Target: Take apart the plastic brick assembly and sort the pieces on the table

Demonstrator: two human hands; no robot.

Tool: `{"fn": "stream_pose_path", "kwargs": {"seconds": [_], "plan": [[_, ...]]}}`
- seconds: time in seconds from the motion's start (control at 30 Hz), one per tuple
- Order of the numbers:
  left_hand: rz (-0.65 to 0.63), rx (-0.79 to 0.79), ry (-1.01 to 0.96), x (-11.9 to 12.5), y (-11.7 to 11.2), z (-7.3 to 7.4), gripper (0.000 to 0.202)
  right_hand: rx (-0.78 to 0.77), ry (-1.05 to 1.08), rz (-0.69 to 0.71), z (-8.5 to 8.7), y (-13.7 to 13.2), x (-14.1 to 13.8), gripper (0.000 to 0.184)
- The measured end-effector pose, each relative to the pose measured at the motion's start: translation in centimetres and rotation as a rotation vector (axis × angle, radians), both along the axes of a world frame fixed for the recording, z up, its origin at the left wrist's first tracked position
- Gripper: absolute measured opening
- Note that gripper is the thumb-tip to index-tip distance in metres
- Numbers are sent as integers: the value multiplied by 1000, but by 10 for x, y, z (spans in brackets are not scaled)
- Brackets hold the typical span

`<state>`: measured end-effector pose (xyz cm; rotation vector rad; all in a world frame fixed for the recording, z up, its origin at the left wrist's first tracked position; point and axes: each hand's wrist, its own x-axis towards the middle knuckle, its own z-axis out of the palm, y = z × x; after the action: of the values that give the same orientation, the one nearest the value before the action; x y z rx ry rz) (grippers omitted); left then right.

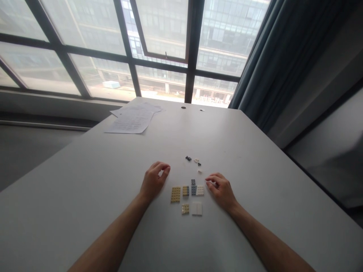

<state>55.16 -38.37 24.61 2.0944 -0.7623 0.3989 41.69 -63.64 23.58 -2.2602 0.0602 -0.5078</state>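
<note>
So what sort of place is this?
Probably an office or similar workroom: there's a broad white table with printed papers on it, and large dark-framed windows facing another building.

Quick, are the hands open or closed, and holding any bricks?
Left hand: half open, fingers loosely curled, no brick seen in it.
Right hand: also half open, no brick seen in it.

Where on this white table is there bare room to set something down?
The table is bare between the papers and the left hand, and from the right hand to the table's right edge. It is crowded between the hands, where small bricks sit close together.
</note>
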Motion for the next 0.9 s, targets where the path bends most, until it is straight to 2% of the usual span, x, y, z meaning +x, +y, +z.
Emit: {"fn": "stream_pose_path", "kwargs": {"seconds": [0.37, 0.63, 0.73, 0.9], "plan": [[-7, 13, 12, 0, 1, 1, 23, -54, -7, -15, 3, 2, -2, 13], [-241, 153, -86, -12, -1, 5, 23, -89, 15, 25, 5, 2, -5, 16], [-281, 176, -76, -15, -1, 5, 26, -112, -6, 88, 6, 3, -1, 22], [-269, 182, -67, -15, -1, 5, 29, -230, -28, 242, 9, 7, 15, 37]]}}
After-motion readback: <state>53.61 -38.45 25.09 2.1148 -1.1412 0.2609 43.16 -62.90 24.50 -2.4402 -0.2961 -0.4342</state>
